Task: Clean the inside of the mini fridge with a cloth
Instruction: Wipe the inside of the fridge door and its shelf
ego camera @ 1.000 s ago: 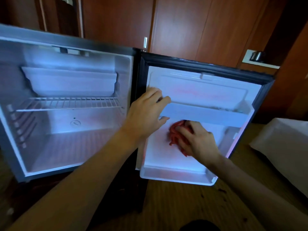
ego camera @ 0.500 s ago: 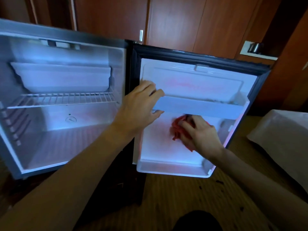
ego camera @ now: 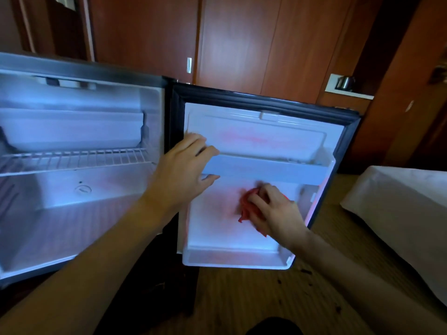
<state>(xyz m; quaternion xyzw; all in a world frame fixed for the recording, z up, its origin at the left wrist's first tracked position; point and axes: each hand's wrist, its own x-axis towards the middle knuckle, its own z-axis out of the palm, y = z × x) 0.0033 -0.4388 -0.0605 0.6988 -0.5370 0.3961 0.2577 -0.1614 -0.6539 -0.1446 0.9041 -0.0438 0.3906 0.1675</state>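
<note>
Both hands work on the open fridge door (ego camera: 256,259). Left hand (ego camera: 183,175) curls over the end of the door shelf (ego camera: 266,169), steadying it. Right hand (ego camera: 273,211), just below that shelf, grips a bunched red cloth (ego camera: 245,207) against the door's inner panel. Soft and light, the cloth likely wads easily; holding it as a ball under the palm should suit the smooth plastic.
</note>
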